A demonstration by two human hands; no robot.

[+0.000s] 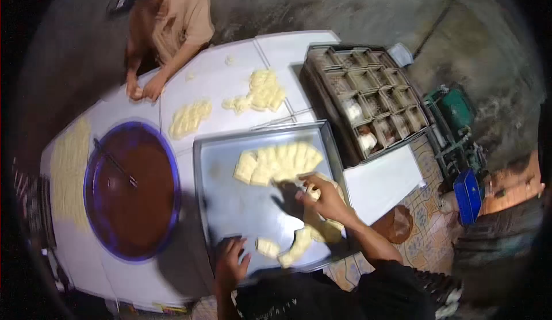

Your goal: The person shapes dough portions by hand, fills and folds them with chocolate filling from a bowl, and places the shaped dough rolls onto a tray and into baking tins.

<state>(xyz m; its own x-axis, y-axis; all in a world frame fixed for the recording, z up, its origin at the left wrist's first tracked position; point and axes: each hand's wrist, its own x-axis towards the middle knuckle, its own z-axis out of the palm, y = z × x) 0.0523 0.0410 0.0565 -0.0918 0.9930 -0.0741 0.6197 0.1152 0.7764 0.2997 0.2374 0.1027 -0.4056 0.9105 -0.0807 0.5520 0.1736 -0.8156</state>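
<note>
A metal tray [224, 205] lies on the white tiled table in front of me. Rows of pale dough pieces [279, 162] sit in its upper part, and more pieces [299, 245] lie near its lower edge. My right hand [325, 198] is over the right part of the tray, its fingers closed round a small pale dough piece [313, 192]. At the tray's lower left edge is my left hand [233, 261], fingers apart and holding nothing.
A blue-rimmed basin [91, 205] of brown filling with a utensil stands left. A compartmented dark crate [368, 84] is at upper right. Dough strips [69, 173] and clusters [264, 92] lie on the table [224, 78]. Another person [172, 21] handles dough across it.
</note>
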